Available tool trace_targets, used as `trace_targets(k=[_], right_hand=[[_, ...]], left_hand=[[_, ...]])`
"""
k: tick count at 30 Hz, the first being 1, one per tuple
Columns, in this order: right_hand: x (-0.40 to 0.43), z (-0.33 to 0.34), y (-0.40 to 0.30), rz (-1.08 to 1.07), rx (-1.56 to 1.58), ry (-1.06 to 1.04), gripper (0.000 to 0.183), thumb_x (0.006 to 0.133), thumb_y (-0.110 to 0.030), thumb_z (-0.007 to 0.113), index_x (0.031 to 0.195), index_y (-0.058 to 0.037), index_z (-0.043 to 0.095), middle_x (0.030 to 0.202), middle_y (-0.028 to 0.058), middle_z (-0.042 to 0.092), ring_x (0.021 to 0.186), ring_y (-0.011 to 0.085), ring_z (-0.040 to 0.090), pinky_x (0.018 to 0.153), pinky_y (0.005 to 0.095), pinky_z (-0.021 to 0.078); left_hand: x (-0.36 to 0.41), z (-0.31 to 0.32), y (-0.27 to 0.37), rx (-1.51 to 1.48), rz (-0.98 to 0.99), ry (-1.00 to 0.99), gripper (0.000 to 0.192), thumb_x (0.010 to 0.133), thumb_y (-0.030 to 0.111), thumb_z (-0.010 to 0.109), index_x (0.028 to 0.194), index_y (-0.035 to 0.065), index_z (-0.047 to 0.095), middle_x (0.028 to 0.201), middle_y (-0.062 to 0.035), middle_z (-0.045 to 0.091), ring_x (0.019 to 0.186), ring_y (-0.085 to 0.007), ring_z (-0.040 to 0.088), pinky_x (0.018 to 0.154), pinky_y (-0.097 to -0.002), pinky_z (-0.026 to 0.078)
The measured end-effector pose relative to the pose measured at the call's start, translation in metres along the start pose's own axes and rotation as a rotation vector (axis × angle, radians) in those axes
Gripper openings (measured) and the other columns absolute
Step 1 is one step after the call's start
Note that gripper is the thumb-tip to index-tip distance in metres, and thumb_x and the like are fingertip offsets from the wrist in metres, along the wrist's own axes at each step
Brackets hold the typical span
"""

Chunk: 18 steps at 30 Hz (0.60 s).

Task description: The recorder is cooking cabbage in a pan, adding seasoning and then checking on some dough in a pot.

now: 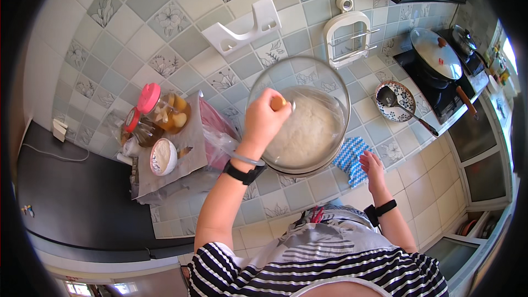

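Observation:
My left hand (266, 119) grips the wooden knob (278, 103) of a large round glass lid (284, 75) with a metal rim. The lid appears tilted over a round vessel (307, 172). Through the glass I see pale dough (307, 132), with what looks like clear plastic film (334, 107) over it. The lid hides most of the vessel, and I cannot tell whether their rims touch. Beside the vessel, my right hand (372, 168) holds nothing. It is just right of a blue and white zigzag-patterned cloth (352, 161) on the tiled counter.
Left stand glass jars with a pink lid (149, 97) and a red lid (132, 119), plus a bowl of white powder (163, 156). A black spatula (387, 97) rests in a patterned bowl (398, 117). Further right, a lidded pan (437, 55) sits on a black cooktop (435, 103).

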State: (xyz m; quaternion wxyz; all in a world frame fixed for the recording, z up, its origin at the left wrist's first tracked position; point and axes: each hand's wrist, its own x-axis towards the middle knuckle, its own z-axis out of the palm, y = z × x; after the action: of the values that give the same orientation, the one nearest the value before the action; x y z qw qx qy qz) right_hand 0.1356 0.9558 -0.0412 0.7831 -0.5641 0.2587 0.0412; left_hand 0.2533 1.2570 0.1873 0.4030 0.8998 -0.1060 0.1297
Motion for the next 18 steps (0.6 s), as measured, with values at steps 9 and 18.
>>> trace_targets(k=[9,18], right_hand=[[0.003,-0.003,0.007,-0.002,0.022,-0.007,0.035,0.097,-0.031,0.048,0.120,-0.0071,0.058,0.106,0.0052,0.064,0.098,0.0141,0.058,0.084,0.0295,0.0430],[0.001,-0.007,0.006,-0.016,0.003,-0.001,0.032,0.096,-0.028,0.049,0.119,-0.0071,0.059,0.105,0.0051,0.064,0.097,0.0141,0.058,0.084,0.0297,0.0433]], left_hand=[[0.056,-0.124,0.103,-0.812,0.126,0.407,0.016,0.091,0.019,0.059,0.094,0.0034,0.057,0.079,-0.0048,0.059,0.065,-0.0098,0.054,0.058,-0.0220,0.046],[0.130,-0.130,0.091,-1.270,0.171,0.531,0.016,0.093,0.017,0.052,0.093,0.0008,0.054,0.086,-0.0088,0.058,0.072,-0.0191,0.057,0.071,-0.0317,0.052]])
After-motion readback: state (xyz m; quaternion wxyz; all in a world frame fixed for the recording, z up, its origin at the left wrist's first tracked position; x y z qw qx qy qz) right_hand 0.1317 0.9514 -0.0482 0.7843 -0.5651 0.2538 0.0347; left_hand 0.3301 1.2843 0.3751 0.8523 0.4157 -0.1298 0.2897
